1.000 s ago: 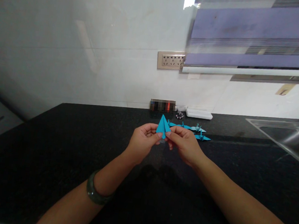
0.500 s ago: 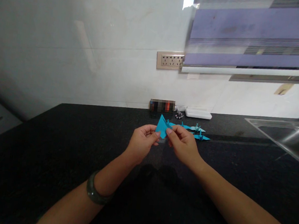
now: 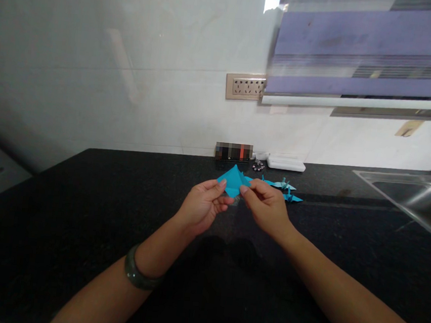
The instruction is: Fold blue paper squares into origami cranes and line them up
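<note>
A folded piece of blue origami paper [image 3: 234,181] is held up over the dark countertop, its sides spread apart and a point at the top. My left hand [image 3: 204,201] pinches its left corner between thumb and fingers. On the other side, my right hand [image 3: 268,207] grips the right corner, thumb in front. Just behind my right hand lie several folded blue paper cranes [image 3: 291,197], partly hidden by the fingers.
Against the tiled wall stand a dark box [image 3: 233,152] with a blurred front and a white flat object [image 3: 286,163]. A small dark beaded item [image 3: 258,165] lies between them. A metal sink [image 3: 418,196] is set into the countertop [image 3: 81,209] at the right.
The blue paper has been spread wider, from a narrow kite shape to a broader diamond. My left hand has shifted slightly left with its corner; my right hand stays nearly in place.
</note>
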`<state>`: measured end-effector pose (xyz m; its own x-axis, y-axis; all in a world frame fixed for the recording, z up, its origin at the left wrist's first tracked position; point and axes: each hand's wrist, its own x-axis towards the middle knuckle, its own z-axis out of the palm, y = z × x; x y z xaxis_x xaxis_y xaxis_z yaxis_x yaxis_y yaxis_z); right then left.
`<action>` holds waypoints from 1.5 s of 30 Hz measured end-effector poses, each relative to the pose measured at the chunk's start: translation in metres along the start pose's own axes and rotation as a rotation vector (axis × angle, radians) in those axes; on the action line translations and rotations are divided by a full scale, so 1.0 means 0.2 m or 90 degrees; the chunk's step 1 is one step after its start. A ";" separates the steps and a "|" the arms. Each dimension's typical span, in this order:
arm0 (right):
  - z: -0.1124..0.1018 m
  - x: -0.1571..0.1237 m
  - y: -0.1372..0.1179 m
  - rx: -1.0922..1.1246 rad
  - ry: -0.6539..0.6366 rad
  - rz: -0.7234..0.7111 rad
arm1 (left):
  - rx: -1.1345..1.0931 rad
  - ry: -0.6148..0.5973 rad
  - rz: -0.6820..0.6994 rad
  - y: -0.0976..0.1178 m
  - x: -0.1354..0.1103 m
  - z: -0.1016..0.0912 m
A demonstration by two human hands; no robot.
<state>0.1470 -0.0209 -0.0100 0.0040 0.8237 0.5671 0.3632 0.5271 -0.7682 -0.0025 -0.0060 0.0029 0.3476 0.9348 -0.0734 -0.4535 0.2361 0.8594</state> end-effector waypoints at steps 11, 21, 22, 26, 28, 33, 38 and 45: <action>-0.01 0.03 -0.02 0.124 0.011 0.108 | 0.091 0.059 0.018 -0.02 0.01 0.00; -0.04 0.04 -0.02 0.148 -0.129 0.123 | 0.135 0.051 0.029 -0.03 0.01 -0.01; -0.04 0.04 -0.03 0.147 -0.131 0.122 | 0.134 0.052 0.031 -0.03 0.01 -0.01; -0.04 0.04 -0.03 0.146 -0.114 0.122 | 0.136 0.059 0.039 -0.03 0.01 -0.01; -0.04 0.04 -0.03 0.148 -0.110 0.120 | 0.137 0.059 0.040 -0.03 0.01 0.00; -0.04 0.04 -0.01 0.162 -0.137 0.131 | 0.111 0.035 0.021 -0.03 0.01 -0.01; -0.05 0.04 -0.01 0.173 -0.151 0.132 | 0.111 0.039 0.027 -0.03 0.01 -0.01; -0.04 0.05 0.05 0.113 -0.032 0.122 | 0.114 0.061 0.023 -0.04 0.02 0.00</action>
<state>0.1572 -0.0095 -0.0091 0.0097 0.9191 0.3938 0.1906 0.3849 -0.9031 0.0015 -0.0046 -0.0036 0.2498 0.9648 -0.0819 -0.3074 0.1593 0.9382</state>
